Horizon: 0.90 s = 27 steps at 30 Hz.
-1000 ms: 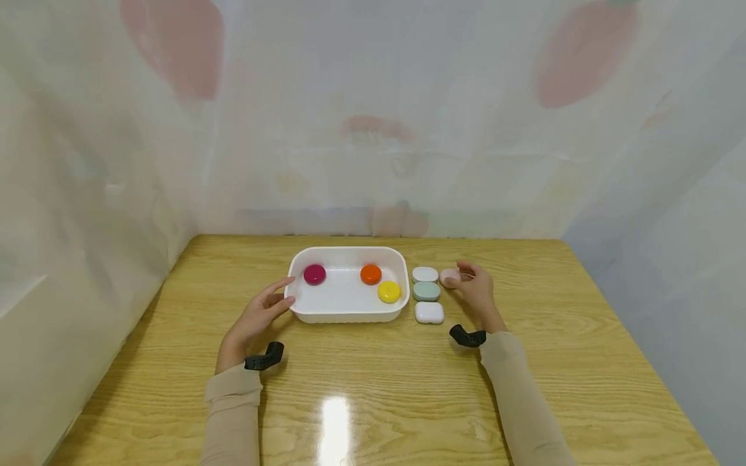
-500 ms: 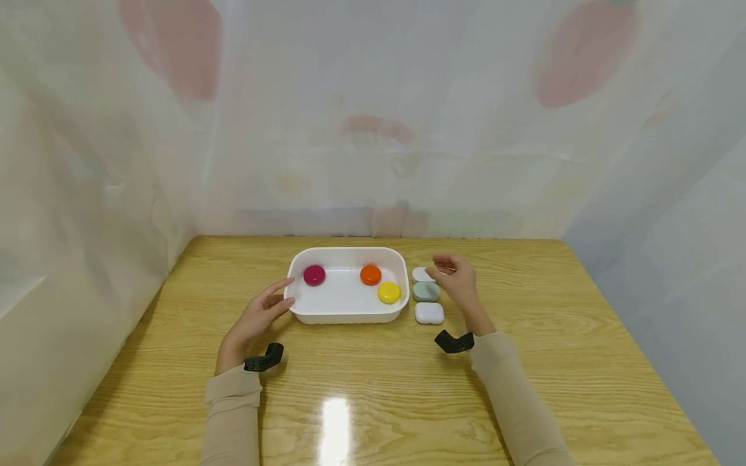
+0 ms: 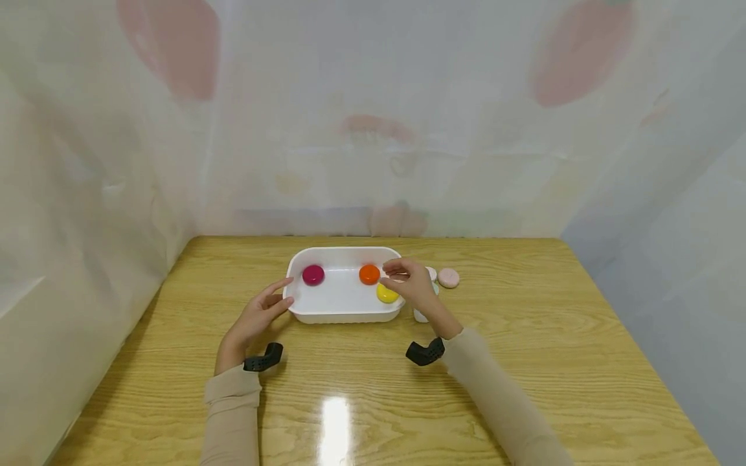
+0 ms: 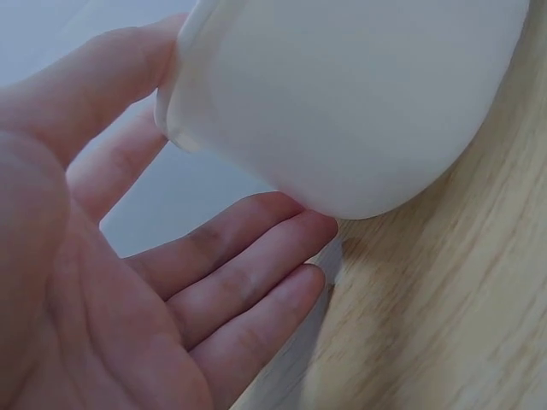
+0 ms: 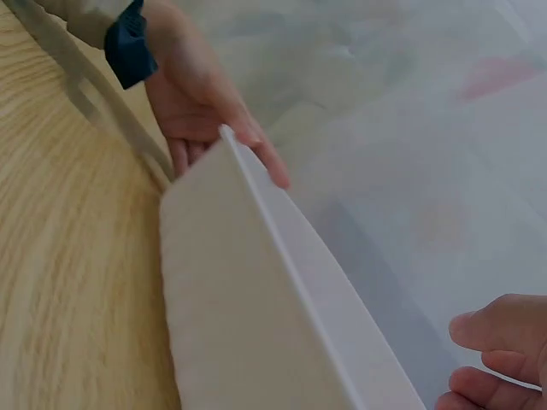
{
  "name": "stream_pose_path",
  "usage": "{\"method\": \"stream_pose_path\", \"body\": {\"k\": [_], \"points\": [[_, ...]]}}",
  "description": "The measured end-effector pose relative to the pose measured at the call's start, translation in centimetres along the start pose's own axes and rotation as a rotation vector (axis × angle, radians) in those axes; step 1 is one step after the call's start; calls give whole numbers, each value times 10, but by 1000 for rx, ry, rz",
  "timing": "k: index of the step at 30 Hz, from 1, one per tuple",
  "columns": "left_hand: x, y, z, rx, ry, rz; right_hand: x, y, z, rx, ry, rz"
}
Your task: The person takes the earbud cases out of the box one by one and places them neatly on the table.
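On grained wood (image 3: 361, 362), left fingers (image 4: 256, 269) touch a round-cornered tray (image 3: 340, 318).

Curtained booth (image 3: 478, 175) with a wood-grain table (image 3: 373, 362)

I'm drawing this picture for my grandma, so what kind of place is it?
Probably a tabletop set up indoors, maybe for filming: a wood-grain table, pale patterned sheets behind it and on both sides, and black gadgets on the person's wrists.
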<state>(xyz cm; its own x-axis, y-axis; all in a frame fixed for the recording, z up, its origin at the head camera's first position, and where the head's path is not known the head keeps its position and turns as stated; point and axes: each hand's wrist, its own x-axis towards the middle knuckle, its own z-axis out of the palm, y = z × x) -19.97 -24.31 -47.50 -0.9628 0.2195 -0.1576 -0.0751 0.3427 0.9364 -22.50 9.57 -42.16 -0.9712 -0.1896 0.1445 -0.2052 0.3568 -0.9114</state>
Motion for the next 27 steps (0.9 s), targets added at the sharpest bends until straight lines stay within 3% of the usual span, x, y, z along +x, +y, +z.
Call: {"method": "stream_pose_path", "body": {"k": [6, 17, 24, 27], "points": [[-1, 3, -1, -8, -4, 3, 7, -7, 30, -1, -79, -67], [-1, 3, 0, -4, -5, -12, 24, -16, 73, -92, -145, -87], [0, 1, -1, 9, -5, -1, 37, -17, 94, -130, -168, -58], [1, 0, -1, 6, -2, -2, 44, -19, 104, -119, -185, 0]]}}
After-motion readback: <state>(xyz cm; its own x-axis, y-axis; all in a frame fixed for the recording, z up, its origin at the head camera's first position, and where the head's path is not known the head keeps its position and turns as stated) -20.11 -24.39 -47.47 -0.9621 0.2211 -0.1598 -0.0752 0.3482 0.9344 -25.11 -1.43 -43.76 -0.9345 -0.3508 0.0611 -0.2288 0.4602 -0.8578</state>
